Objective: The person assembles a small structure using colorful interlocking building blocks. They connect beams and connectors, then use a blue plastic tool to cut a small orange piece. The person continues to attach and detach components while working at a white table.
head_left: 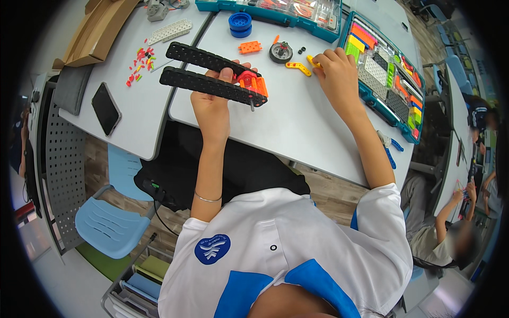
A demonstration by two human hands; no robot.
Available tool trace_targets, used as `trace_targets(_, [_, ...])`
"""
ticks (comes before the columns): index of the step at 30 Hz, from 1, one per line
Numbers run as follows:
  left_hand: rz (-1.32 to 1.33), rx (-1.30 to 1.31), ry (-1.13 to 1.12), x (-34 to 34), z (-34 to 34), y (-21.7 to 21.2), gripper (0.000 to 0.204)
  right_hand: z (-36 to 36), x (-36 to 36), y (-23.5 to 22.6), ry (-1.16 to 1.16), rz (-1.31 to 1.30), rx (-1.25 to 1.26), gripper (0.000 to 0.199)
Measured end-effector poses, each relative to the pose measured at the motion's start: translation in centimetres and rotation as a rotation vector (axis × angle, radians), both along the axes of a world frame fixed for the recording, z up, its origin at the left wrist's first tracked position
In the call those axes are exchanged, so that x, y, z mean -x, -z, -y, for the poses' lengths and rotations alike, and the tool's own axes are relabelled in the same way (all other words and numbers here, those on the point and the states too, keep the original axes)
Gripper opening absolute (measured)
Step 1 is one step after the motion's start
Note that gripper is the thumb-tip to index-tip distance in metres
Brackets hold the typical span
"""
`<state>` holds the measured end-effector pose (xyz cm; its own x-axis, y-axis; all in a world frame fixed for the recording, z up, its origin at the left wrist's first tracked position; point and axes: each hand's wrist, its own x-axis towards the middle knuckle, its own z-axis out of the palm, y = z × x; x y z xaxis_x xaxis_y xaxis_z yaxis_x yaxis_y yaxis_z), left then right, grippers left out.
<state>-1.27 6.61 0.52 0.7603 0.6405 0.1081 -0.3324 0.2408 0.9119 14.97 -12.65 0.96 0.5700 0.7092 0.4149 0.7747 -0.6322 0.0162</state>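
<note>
Your left hand (pixel 213 100) gripping the black perforated beam assembly (pixel 212 74), your right hand (pixel 335 71) fingers curled, pinching a small yellow piece (pixel 313 62), white table (pixel 297 122) beneath.

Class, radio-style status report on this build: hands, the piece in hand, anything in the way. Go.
Left hand gripping black beam assembly with orange block. Right hand on table, fingers at a yellow piece. Grey wheel and yellow bracket lie between.

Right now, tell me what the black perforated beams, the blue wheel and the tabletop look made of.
Black perforated beams: likely moulded plastic, matte, with even rows of holes. Blue wheel: plastic too, it seems, smooth with a slight sheen and uniform colour. Tabletop: probably laminate, pale grey, flat and lightly reflective; the core is not visible.
</note>
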Motion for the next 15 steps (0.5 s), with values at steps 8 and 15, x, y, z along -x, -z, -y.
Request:
trace_targets(8, [0.019,0.032,0.033,-0.3,0.5,0.1,0.025,0.6,-0.4,-1.8,-0.061,-0.183,-0.11,0.009])
trace_targets(15, [0.091,0.032,0.168,-0.4,2.6,0.7,0.026,-0.7,5.1,-8.2,-0.431,-0.295,-0.398,0.013])
